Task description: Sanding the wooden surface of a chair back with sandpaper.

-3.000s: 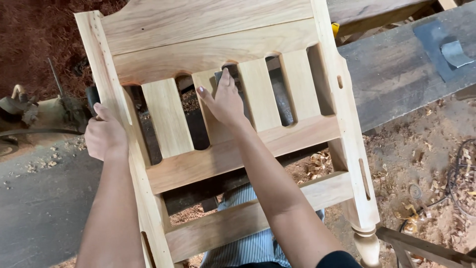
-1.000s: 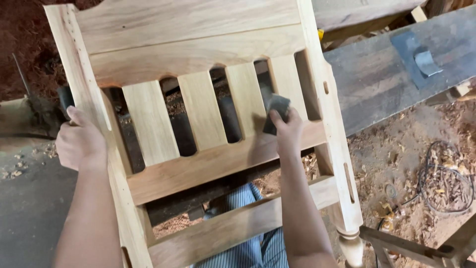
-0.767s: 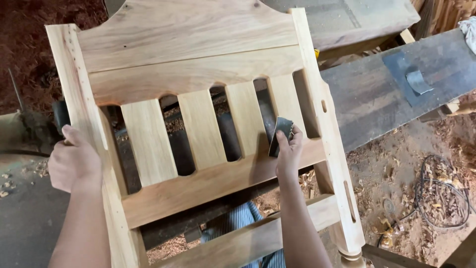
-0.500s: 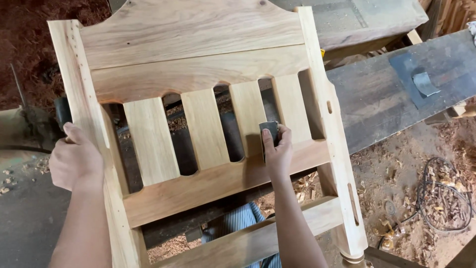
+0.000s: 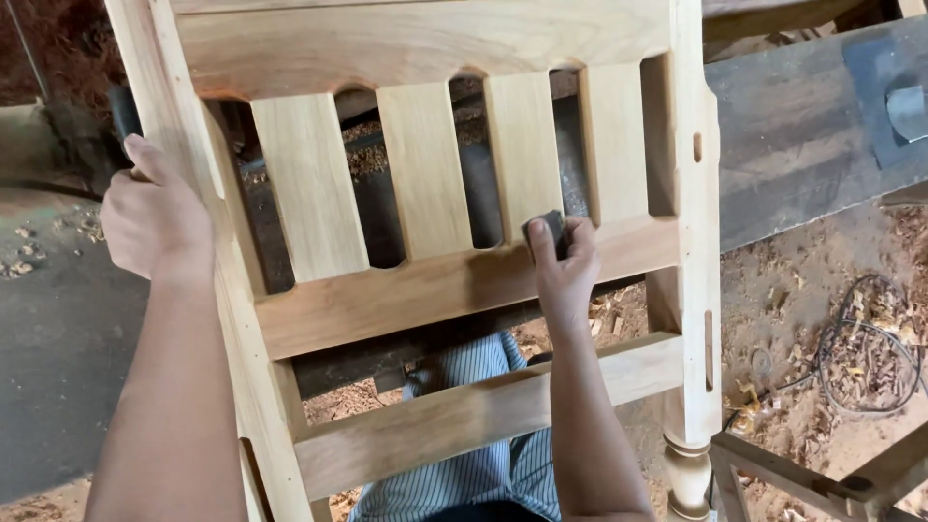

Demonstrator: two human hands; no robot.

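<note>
A big wooden chair back (image 5: pixel 425 290) fills most of the view. It has four flat slats (image 5: pixel 522 155) standing side by side, with dark gaps between them. The gaps are narrow. Below the slats runs a wide cross rail (image 5: pixel 425 295), and under that rail there is a long open space, then a lower rail (image 5: pixel 464 416).

The right hand (image 5: pixel 563 271) rests on the cross rail, right at the foot of the third slat from the left post. Its fingers (image 5: pixel 541 242) are curled tight around a small dark sanding pad (image 5: pixel 549 228). The pad presses on the wood where the slat meets the rail. The next slat stands close beside the pad, so there is little room to move sideways.

The left hand (image 5: pixel 155 217) grips the left post (image 5: pixel 193 222) of the chair back. Its fingers wrap around the far side of the post, closed on it.

Striped trousers (image 5: pixel 474 367) show through the open space under the cross rail. To the right of the chair back lies a dark grey plank (image 5: pixel 802 145). Wood shavings (image 5: pixel 860 338) and a thin cord (image 5: pixel 841 319) lie on the dirt floor below the plank. A turned leg (image 5: pixel 688 478) sits at the bottom of the right post.
</note>
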